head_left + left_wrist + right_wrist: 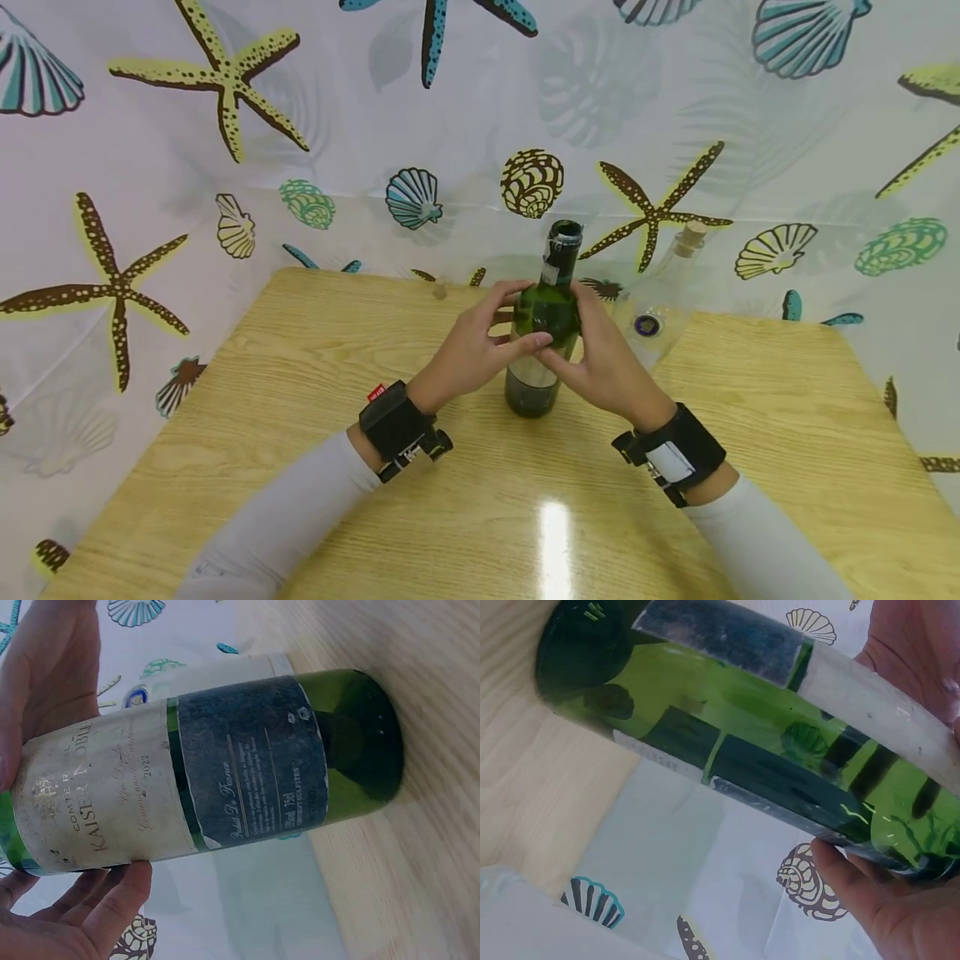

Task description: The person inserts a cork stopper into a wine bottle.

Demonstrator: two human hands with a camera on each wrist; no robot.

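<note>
A green glass wine bottle (532, 398) stands nearly upright, its mouth uncorked and scraps of foil around the neck. My left hand (480, 340) grips its left side near the shoulder, thumb across the front. On the opposite side my right hand (606, 360) holds it, the two thumbs close together. The left wrist view shows the bottle's pale label (112, 795) and a dark lower label (251, 761), with fingers (120, 907) of the left hand against the glass. In the right wrist view, right-hand fingers (847, 877) press the bottle (705, 697).
Behind and right of the green bottle stands a clear glass bottle (663, 312) with a cork (692, 234) and a round dark emblem. A small cork (439, 292) is at the back edge of the wooden table (360, 333). A shell-and-starfish curtain (465, 100) hangs behind.
</note>
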